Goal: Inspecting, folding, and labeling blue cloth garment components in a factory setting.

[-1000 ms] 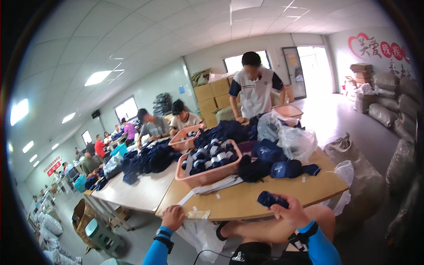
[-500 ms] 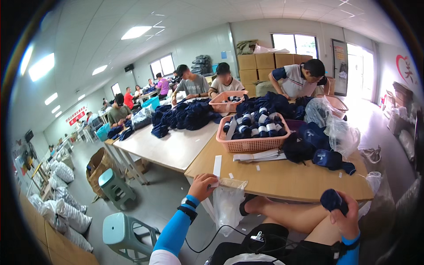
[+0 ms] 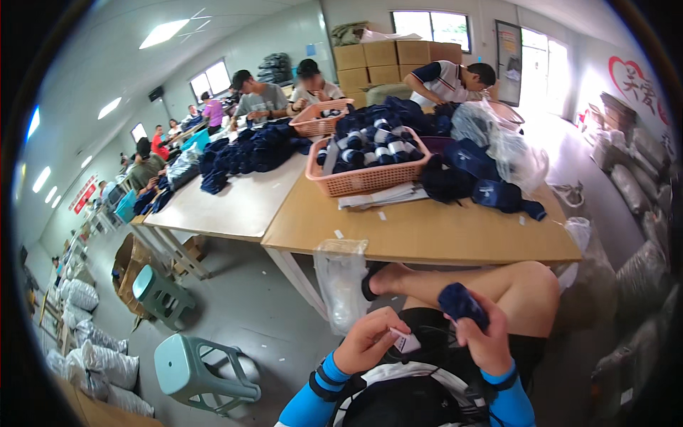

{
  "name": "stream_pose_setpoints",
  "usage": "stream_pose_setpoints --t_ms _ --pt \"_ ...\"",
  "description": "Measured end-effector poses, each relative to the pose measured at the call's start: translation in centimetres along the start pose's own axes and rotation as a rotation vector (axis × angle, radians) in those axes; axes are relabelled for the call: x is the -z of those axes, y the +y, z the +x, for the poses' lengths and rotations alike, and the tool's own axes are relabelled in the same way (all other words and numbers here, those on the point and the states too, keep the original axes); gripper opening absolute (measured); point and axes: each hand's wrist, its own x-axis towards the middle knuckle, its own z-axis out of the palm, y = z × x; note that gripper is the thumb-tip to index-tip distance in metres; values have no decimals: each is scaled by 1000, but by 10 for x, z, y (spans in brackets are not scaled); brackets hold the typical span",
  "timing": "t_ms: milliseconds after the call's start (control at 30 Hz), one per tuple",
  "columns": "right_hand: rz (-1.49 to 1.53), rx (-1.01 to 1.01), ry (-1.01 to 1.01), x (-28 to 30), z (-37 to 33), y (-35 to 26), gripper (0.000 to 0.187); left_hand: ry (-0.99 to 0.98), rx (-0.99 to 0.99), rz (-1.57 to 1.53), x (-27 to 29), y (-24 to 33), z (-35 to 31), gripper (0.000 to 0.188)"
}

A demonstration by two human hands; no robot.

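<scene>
Over my lap, my left hand (image 3: 371, 340) pinches a white paper strip (image 3: 408, 343) between thumb and fingers. Just right of it, my right hand (image 3: 489, 341) is wrapped round a rolled navy cloth bundle (image 3: 462, 303), held upright with its top showing. The two hands are apart, and the strip does not touch the bundle. On the table beyond, a pink plastic basket (image 3: 370, 178) holds several similar navy rolls with white bands. White paper strips (image 3: 382, 197) lie in a stack against its near side. Navy caps (image 3: 498, 194) lie to its right.
My bare crossed leg (image 3: 477, 285) is under the wooden table's (image 3: 420, 231) near edge, where a clear plastic bag (image 3: 340, 285) hangs. Co-workers (image 3: 455, 82) work across the table beside heaped navy cloth (image 3: 249, 153). Green stools (image 3: 203, 370) stand at left.
My left hand has drawn back from the table edge to my lap with the white paper strip. My right hand has brought the navy bundle leftward, nearer to it. The head view has shifted right.
</scene>
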Motion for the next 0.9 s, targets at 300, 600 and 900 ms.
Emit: stream_pose_setpoints --t_ms 300,600,900 --pt "108 94 215 43 36 56 49 -128 -68 158 -65 17 63 10" --pt "-366 389 121 29 19 23 60 60 188 213 -79 17 61 25" --pt "-410 420 68 23 16 12 61 121 213 141 -81 22 62 33"
